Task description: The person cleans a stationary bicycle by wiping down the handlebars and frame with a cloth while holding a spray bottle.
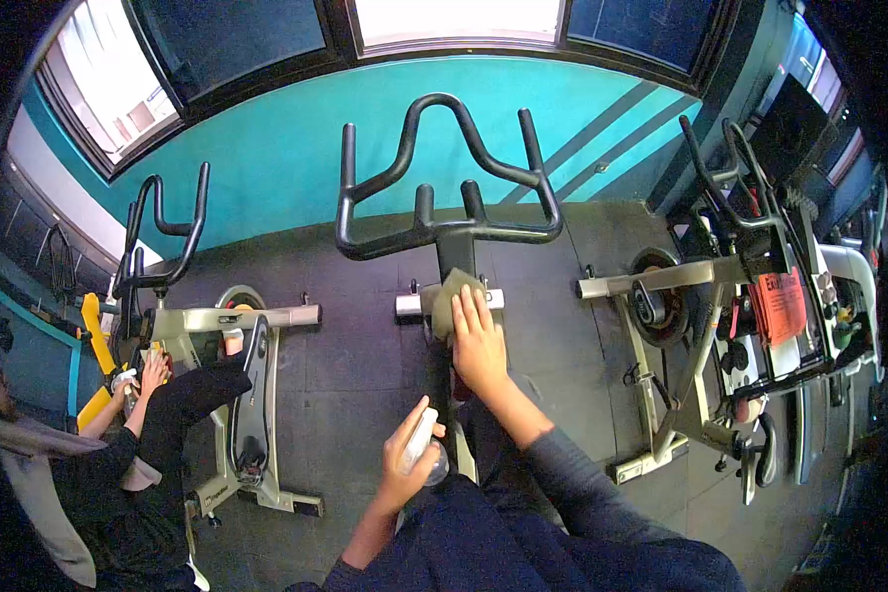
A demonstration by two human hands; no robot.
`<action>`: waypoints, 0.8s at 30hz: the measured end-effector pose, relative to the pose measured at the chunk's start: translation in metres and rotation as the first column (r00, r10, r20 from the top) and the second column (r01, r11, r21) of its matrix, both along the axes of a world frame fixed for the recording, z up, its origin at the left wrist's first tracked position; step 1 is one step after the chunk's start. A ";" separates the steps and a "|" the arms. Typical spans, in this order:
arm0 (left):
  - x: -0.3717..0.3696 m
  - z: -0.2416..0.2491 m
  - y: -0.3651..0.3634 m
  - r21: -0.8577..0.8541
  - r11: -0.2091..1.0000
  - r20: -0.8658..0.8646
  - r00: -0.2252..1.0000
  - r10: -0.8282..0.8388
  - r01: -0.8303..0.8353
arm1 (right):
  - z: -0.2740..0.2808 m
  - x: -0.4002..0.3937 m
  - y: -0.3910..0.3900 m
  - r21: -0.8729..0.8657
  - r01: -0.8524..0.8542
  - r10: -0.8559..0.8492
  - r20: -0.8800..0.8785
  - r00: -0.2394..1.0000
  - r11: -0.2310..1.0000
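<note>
My right hand point(480, 343) presses a greenish-grey cloth point(444, 308) against the frame of the exercise bike in front of me, just below its black handlebars point(444, 237). The fingers lie over the cloth's right part. Lower and to the left, my left hand point(405, 459) is wrapped round a spray bottle with a white top point(421, 434) and a clear body, upright near the bike's frame. The bike's silver crossbar point(490, 299) shows on both sides of the cloth.
At the left, a co-worker point(79, 474) sits by another bike point(197, 318), hands near a yellow part point(94, 335). A third bike point(701, 276) stands at the right, near an orange paper point(779, 304). Behind are a teal wall point(286, 158) and windows.
</note>
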State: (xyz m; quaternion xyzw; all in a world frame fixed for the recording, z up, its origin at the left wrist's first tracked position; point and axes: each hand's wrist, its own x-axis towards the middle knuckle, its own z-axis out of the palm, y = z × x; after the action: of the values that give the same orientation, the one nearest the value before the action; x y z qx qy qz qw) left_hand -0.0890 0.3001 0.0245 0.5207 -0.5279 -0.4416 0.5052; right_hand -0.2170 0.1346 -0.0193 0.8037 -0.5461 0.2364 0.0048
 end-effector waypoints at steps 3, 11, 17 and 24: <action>-0.002 -0.001 0.003 -0.018 1.000 0.033 0.999 -0.014 0.015 | 0.006 -0.002 0.009 0.049 0.002 0.002 -0.078 0.997 0.999; -0.002 0.000 0.004 0.037 0.999 0.023 0.999 -0.029 0.029 | 0.012 0.029 -0.067 -0.088 0.136 -0.148 -0.147 0.978 0.987; 0.002 -0.005 0.006 0.037 0.999 0.016 1.000 -0.024 0.024 | 0.022 0.026 -0.094 -0.056 0.079 -0.080 -0.016 0.997 0.995; 0.000 0.006 0.009 0.031 0.999 0.069 0.997 -0.038 0.036 | 0.015 0.014 -0.037 0.011 -0.006 0.006 -0.067 0.998 1.000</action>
State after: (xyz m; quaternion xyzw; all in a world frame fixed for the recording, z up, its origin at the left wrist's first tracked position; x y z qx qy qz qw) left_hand -0.0894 0.3088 0.0310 0.5331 -0.5482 -0.4404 0.4704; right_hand -0.2034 0.0972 -0.0046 0.8128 -0.5446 0.2062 0.0180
